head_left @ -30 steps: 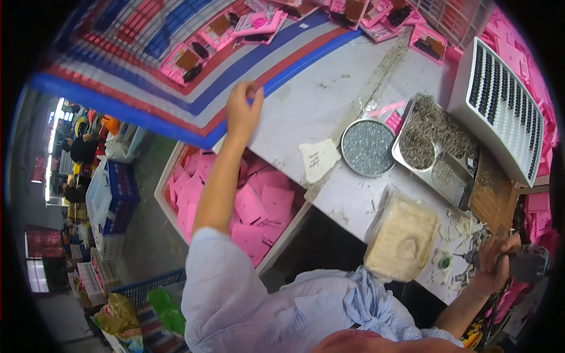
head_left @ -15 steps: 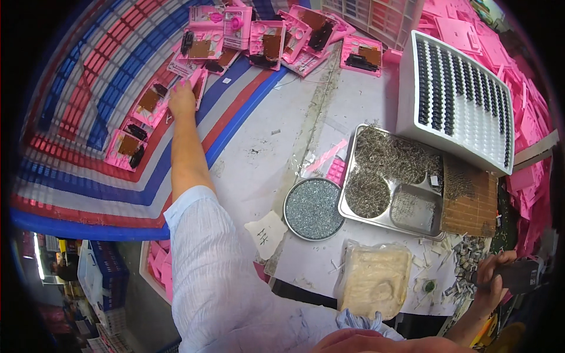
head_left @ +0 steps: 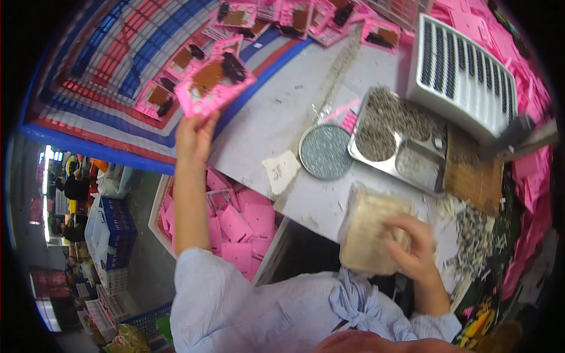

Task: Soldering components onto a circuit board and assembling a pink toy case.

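Observation:
My left hand (head_left: pixel 196 136) is closed on the near edge of a pink plastic panel (head_left: pixel 212 88), tilted up above the striped mesh surface. The panel carries a brown plate and black parts. Slightly blurred, my right hand (head_left: pixel 415 247) is over a cream block in clear wrap (head_left: pixel 368 229), thumb and forefinger apart with nothing visible between them. A dark grey hand tool (head_left: pixel 511 138) with a blurred outline is at the right, away from my hand. Similar pink panels (head_left: pixel 294 17) lie along the far edge, and a few (head_left: pixel 154 99) rest on the mesh.
A round tin of small metal pieces (head_left: pixel 325 152) stands beside a steel tray of springs (head_left: pixel 376 141). Behind is a white rack with black parts (head_left: pixel 465 76). A bin of pink pieces (head_left: pixel 238 226) is below the table edge; pink parts (head_left: pixel 532 153) pile at right.
My left hand has lifted the pink panel off the mesh and drawn it nearer. My right hand has let go of the dark tool and moved left over the wrapped block. The view has shifted.

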The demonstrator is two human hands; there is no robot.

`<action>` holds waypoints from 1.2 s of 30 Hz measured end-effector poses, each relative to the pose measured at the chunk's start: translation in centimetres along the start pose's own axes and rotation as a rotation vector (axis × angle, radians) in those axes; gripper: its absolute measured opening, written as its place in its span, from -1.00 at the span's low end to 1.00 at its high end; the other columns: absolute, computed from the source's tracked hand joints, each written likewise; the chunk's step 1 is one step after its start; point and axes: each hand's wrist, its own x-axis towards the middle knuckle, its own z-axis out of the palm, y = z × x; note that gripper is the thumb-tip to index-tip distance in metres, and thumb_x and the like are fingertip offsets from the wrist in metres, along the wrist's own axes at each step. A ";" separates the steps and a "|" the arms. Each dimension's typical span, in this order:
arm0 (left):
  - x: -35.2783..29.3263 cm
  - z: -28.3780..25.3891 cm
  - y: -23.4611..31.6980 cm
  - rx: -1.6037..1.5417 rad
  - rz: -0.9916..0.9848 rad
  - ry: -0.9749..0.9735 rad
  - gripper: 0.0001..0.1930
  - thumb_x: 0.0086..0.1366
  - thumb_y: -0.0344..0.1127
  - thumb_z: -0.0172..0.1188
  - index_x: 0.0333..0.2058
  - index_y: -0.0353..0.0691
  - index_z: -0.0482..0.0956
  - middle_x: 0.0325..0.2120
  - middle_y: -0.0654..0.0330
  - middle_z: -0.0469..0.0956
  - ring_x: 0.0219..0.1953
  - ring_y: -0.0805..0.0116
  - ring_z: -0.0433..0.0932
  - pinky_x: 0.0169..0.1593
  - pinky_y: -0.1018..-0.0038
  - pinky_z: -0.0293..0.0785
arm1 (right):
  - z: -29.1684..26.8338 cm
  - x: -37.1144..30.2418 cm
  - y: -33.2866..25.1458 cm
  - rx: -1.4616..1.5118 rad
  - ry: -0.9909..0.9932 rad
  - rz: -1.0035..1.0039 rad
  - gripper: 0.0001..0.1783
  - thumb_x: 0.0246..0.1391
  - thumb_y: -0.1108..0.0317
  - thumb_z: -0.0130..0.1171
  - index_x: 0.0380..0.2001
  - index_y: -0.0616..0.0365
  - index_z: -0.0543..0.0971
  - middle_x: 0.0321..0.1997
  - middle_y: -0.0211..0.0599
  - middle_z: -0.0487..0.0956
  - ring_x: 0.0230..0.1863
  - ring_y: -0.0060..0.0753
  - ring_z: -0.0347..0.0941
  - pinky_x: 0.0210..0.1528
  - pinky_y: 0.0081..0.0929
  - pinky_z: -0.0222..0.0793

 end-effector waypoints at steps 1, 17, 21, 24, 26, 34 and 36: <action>-4.7 1.8 -1.3 -0.074 -0.088 -0.075 -0.66 0.34 -0.67 -0.01 0.08 -0.50 0.39 0.03 -0.05 0.53 0.08 0.04 0.58 0.25 0.02 0.58 | 2.3 1.3 1.6 -0.061 -0.027 -0.097 -0.54 0.08 0.36 0.36 0.06 0.28 0.61 -0.13 -0.11 0.68 -0.09 -0.21 0.61 0.05 -0.32 0.47; -31.4 11.6 -10.2 0.991 0.425 -1.149 -0.39 0.06 -0.29 0.52 0.11 -0.23 0.56 0.11 -0.03 0.47 0.03 0.11 0.52 -0.01 0.28 0.48 | -1.1 -5.7 8.9 0.222 0.275 0.407 -0.57 0.37 0.01 0.17 -0.31 0.21 0.66 -0.45 -0.40 0.64 -0.41 -0.57 0.51 -0.35 -0.44 0.46; -31.6 11.5 -14.2 1.073 0.680 -1.268 -0.43 0.01 -0.27 0.48 0.08 -0.04 0.64 0.09 0.15 0.50 0.10 0.06 0.45 0.15 0.13 0.35 | -1.5 -5.1 7.6 -0.528 0.265 0.321 -0.56 0.22 0.02 0.29 -0.50 0.21 0.60 -0.63 -0.18 0.53 -0.58 -0.30 0.49 -0.48 -0.32 0.40; -31.0 11.0 -14.8 1.070 0.674 -1.279 -0.52 0.03 -0.26 0.46 0.01 -0.03 0.69 0.06 0.19 0.52 0.08 0.11 0.45 0.13 0.16 0.35 | -1.6 -4.7 8.8 -0.774 0.271 0.233 -0.67 0.17 0.13 0.35 -0.42 0.20 0.56 -0.61 -0.21 0.51 -0.61 -0.31 0.46 -0.50 -0.35 0.36; -30.6 11.2 -14.9 1.067 0.663 -1.279 -0.55 0.04 -0.25 0.46 -0.02 -0.03 0.70 0.04 0.20 0.53 0.07 0.12 0.46 0.12 0.17 0.35 | -1.6 -3.8 9.2 -0.740 0.322 0.241 -0.69 0.12 0.17 0.37 -0.40 0.19 0.56 -0.61 -0.23 0.51 -0.61 -0.21 0.45 -0.50 -0.34 0.36; -30.0 12.0 -14.0 1.068 0.642 -1.316 -0.64 0.09 -0.26 0.44 -0.09 -0.06 0.69 -0.03 0.22 0.56 0.03 0.13 0.49 0.09 0.19 0.38 | -2.4 -3.3 10.0 -0.719 0.254 0.222 -0.65 0.08 0.05 0.33 -0.37 0.12 0.53 -0.57 -0.20 0.56 -0.48 -0.04 0.57 -0.42 -0.15 0.45; -30.1 11.6 -13.6 1.080 0.619 -1.375 -0.66 0.08 -0.27 0.45 -0.12 -0.08 0.69 -0.07 0.22 0.57 0.00 0.13 0.51 0.08 0.21 0.39 | -2.2 -3.1 9.7 -0.747 0.221 0.254 -0.63 0.07 0.04 0.34 -0.38 0.13 0.52 -0.56 -0.22 0.56 -0.47 -0.08 0.58 -0.42 -0.17 0.45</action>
